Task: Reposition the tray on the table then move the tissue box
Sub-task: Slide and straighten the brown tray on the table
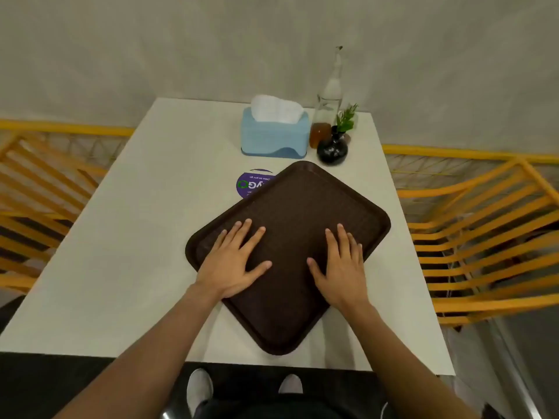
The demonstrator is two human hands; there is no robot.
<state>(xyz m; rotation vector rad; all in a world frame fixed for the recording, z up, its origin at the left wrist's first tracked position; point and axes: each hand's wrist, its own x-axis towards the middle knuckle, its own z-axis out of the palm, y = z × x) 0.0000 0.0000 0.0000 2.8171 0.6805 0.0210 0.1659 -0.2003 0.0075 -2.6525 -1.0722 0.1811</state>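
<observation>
A dark brown tray (305, 204) lies on the white table (127, 237), turned like a diamond with one corner toward me. My left hand (233, 261) rests flat on its left part, fingers spread. Flat on the tray's right part lies my right hand (340, 266), fingers apart too. A light blue tissue box (273, 136) with white tissue sticking out stands at the table's far side, beyond the tray and apart from it.
A round purple sticker (249, 182) is half covered by the tray's far edge. Right of the tissue box stand a glass bottle (328, 101) and a small black vase (332, 149) with a green sprig. Yellow chairs (478, 231) flank the table; a wall lies behind.
</observation>
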